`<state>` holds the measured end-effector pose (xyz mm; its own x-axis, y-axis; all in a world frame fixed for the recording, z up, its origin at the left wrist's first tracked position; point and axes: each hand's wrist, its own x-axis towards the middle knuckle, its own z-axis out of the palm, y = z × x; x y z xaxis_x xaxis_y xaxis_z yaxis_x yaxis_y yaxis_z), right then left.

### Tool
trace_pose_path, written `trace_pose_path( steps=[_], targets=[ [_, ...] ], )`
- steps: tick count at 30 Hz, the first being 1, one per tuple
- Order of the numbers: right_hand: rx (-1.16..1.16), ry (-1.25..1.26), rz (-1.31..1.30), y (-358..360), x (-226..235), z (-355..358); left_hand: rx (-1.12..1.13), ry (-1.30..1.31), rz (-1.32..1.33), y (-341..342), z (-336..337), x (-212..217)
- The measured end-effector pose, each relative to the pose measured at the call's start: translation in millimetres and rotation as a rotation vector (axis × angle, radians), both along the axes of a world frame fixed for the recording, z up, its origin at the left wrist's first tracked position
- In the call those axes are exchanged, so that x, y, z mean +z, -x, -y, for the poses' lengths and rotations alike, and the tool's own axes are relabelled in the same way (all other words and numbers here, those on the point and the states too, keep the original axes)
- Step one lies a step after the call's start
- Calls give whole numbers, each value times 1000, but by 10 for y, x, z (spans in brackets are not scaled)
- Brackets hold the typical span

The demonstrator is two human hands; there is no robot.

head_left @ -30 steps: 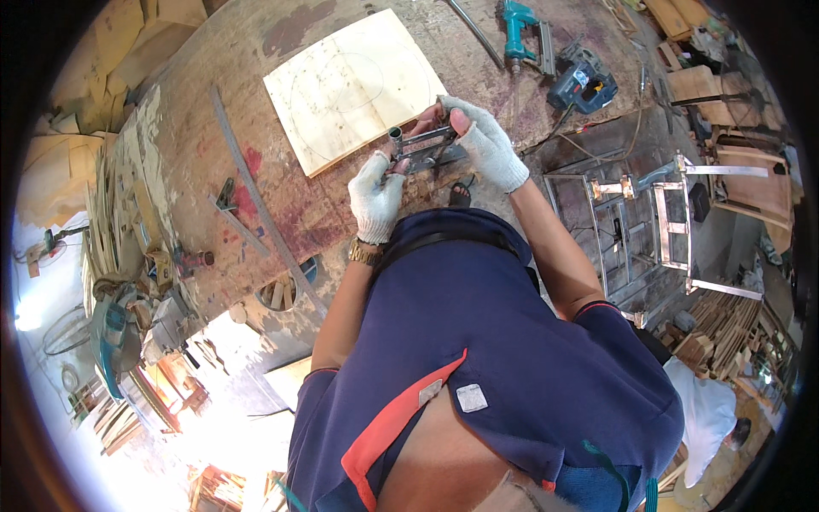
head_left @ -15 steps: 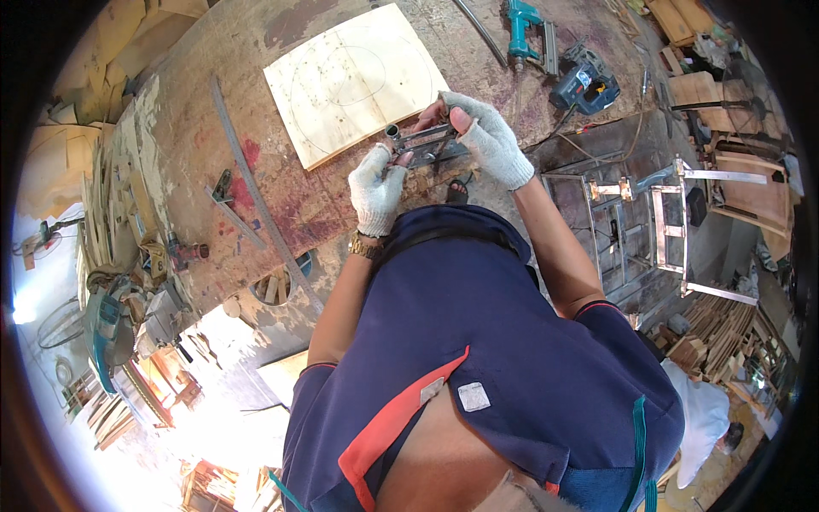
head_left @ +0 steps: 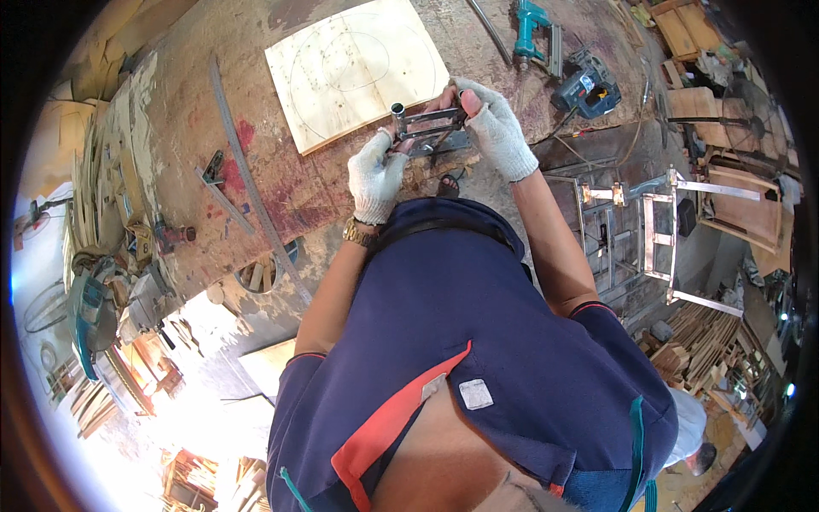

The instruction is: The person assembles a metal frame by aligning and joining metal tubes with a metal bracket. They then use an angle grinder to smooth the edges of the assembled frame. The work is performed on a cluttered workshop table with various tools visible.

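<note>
Worn brown wooden tabletop (head_left: pixel 333 186), blotched with red stains, is spreading beneath the work in a cluttered workshop; over its near edge, in front of the person's body, two hands are supporting a small dark-grey metal frame (head_left: pixel 431 115) with parallel bars and a round open tube at its left end; the left hand (head_left: pixel 374 177), wearing a white knitted glove with bare fingertips, is pinching the frame beside that tube; the right hand (head_left: pixel 495 132), gloved alike, is gripping the opposite end, its bare thumb pressing near the bars; some fingers are hiding behind the metal, so their exact placing cannot be told.

On the left wrist a gold-coloured watch (head_left: pixel 358 232) is showing; just beyond the frame a square pale plywood board (head_left: pixel 363 68), marked with curved drawn lines, is lying flat; to the left a long, thin grey metal strip (head_left: pixel 243 171) is stretching across the wood; at the upper right a teal, pistol-shaped power tool (head_left: pixel 531 32) is resting near a dark-blue handled power tool (head_left: pixel 589 90); farther right, silvery metal framework (head_left: pixel 655 235) is standing beside the table.
</note>
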<state>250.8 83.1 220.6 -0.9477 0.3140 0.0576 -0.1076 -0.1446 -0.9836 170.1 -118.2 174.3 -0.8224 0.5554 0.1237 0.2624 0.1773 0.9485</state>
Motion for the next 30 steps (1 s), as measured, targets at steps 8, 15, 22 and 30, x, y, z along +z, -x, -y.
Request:
trace_pose_path(
  steps=[8, 15, 22, 30],
  targets=[
    [-6, 21, 12, 9, 46, 25, 21, -42, 68, -13, -20, -6],
    [-18, -14, -23, 33, 109, 27, 28, 46, -79, 18, 12, 84],
    [-132, -244, 57, -63, 634, 254, 8, -17, -462, -23, 121, 637],
    [186, -79, 243, -338, 806, 44, 22, 120, -631, 81, 153, 1034]
  ],
)
